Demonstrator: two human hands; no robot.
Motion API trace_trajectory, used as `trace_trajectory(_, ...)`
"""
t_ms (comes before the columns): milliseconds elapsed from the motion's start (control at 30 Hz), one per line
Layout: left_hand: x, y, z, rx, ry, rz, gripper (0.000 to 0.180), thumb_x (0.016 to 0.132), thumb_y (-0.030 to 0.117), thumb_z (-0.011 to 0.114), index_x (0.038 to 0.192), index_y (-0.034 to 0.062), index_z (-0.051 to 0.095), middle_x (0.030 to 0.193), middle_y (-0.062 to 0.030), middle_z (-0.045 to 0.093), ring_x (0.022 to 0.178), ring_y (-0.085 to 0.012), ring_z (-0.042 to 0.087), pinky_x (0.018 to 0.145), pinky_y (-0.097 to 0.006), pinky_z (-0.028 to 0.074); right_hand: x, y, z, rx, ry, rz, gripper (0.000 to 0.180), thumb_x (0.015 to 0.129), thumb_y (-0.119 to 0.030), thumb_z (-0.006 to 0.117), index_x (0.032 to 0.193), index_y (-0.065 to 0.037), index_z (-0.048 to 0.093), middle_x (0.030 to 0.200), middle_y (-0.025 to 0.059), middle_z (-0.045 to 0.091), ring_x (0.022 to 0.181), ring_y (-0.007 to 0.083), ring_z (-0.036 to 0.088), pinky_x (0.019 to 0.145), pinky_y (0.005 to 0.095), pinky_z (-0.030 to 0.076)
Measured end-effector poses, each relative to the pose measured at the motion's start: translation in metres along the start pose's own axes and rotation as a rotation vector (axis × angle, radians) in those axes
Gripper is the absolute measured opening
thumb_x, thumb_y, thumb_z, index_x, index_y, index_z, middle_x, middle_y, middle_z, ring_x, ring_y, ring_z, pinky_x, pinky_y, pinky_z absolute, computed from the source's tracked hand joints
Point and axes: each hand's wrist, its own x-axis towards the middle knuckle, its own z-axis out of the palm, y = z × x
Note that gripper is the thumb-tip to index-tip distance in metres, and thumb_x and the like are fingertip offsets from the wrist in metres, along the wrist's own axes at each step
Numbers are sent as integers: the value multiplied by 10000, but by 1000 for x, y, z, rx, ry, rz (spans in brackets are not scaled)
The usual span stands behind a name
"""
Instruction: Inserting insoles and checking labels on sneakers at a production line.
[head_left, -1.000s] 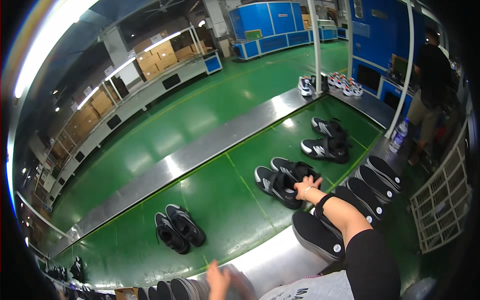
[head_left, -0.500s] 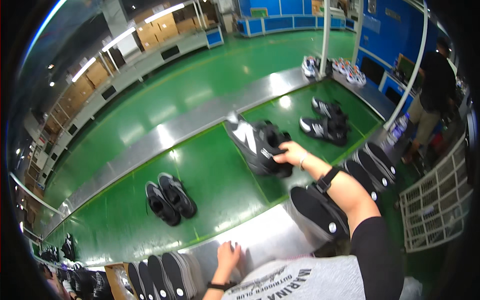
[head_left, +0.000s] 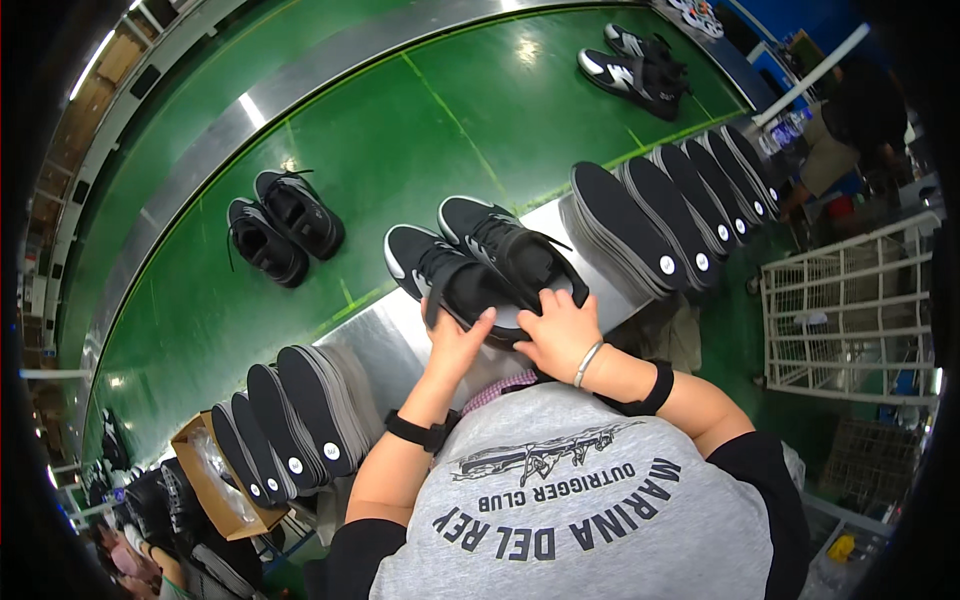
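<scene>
Close in front of me, a pair of black sneakers with pale grey toes stands over the metal ledge, toes pointing away. My left hand (head_left: 455, 340) grips the collar of the left sneaker (head_left: 430, 262), thumb toward the opening. At the heel end, my right hand (head_left: 562, 335) has its fingers curled over the back rim of the right sneaker (head_left: 497, 238). Something light grey shows inside the left sneaker's heel, between my hands. The fingertips of both hands are partly hidden by the shoes.
Stacks of black insoles (head_left: 625, 225) line the ledge at right; more insole stacks (head_left: 310, 410) stand at left beside a cardboard box (head_left: 215, 470). Other black sneakers (head_left: 285, 228) lie on the green belt (head_left: 400, 130). A white wire rack (head_left: 850, 305) and another person (head_left: 860, 125) are at right.
My right hand has brought the sneakers from the belt to the near ledge. The left hand has left the ledge and taken hold of one. My view has tipped downward.
</scene>
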Motion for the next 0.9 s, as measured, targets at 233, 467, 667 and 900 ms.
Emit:
trace_trajectory(233, -9, 15, -5, 596, 211, 190, 563, 571, -14, 516, 1124, 34, 422, 1132, -217, 376, 1049, -387, 328, 918, -440, 254, -3, 26, -39, 323, -18, 32, 294, 728, -311, 575, 895, -69, 562, 825, 107, 577, 828, 295, 533, 723, 381, 434)
trace_trajectory(467, 4, 5, -15, 694, 41, 529, 294, 532, -60, 512, 794, 72, 532, 1025, -116, 507, 948, -309, 450, 819, -405, 344, 40, 155, 12, 43, 308, 404, 392, 668, -313, 640, 981, -114, 515, 1018, 93, 515, 976, 285, 475, 789, 428, 396)
trace_trajectory(667, 11, 23, -29, 920, -132, 612, 325, 589, 22, 591, 903, 80, 528, 1023, -117, 513, 968, -290, 470, 808, -371, 384, 55, 157, 3, -65, 139, 489, 417, 636, -376, 670, 952, -147, 522, 982, 74, 528, 983, 252, 481, 787, 436, 365)
trace_trajectory(900, 33, 44, -28, 654, -13, 471, 192, 695, 108, 626, 866, 28, 592, 778, -104, 600, 740, -250, 572, 689, -324, 448, 37, 139, -36, 407, 590, 100, 242, 640, -189, 671, 765, -38, 528, 861, 101, 512, 885, 266, 487, 768, 334, 405)
